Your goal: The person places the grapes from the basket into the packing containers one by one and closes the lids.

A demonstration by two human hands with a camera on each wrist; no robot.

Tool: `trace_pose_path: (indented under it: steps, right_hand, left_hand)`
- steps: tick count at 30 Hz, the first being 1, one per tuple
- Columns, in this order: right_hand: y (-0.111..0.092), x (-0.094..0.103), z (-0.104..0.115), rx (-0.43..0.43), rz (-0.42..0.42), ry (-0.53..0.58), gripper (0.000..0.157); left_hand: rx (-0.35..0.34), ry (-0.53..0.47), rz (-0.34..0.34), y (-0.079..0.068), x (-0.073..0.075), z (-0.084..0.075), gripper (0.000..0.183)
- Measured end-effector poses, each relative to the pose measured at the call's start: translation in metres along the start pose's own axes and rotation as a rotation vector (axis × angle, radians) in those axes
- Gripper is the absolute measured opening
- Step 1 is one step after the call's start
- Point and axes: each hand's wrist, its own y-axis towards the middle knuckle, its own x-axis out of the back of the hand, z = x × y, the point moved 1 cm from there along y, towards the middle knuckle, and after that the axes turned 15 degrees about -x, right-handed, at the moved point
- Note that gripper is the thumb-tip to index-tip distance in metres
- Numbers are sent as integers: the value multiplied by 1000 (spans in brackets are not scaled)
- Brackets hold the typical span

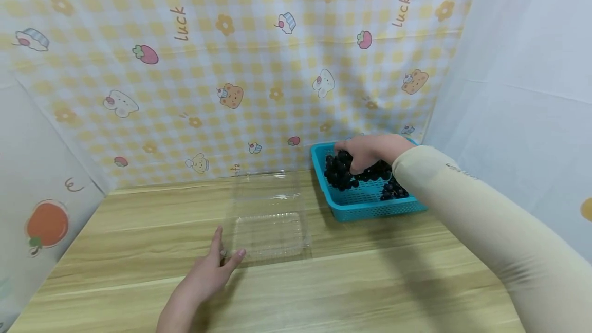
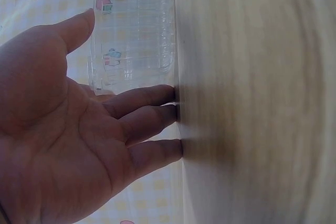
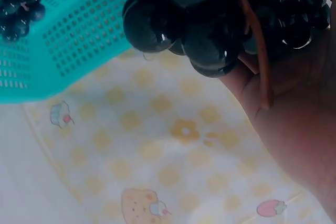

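Observation:
My right hand (image 1: 365, 152) grips a bunch of dark grapes (image 1: 339, 172) at the left side of the turquoise basket (image 1: 365, 212). In the right wrist view, a brown stem (image 3: 257, 40) runs from the bunch (image 3: 210, 45) down against the palm. A clear plastic clamshell box (image 1: 268, 235) lies unfolded on the table, left of the basket. My left hand (image 1: 205, 274) is at the box's near left corner with fingers spread and nothing held. The left wrist view shows its fingertips (image 2: 170, 148) against the tabletop, and the thumb beside the box (image 2: 136, 40).
More dark grapes (image 1: 393, 189) lie in the basket, toward its right. A checked cloth (image 1: 259, 66) hangs behind the wood-grain table (image 1: 333, 292). White sheets (image 1: 522, 81) close off both sides. My right sleeve crosses above the table's right part.

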Motion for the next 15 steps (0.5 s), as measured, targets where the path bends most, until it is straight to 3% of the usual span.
trace_pose_path:
  steps: [4,15]
  right_hand:
    - [-7,10,1,-5,-1,8,83]
    - [-29,36,13,21,-56,-29,74]
  left_hand:
    - [-3,-7,-4,-1,0,0,108]
    - [-15,-11,-10,-3,-1,1,109]
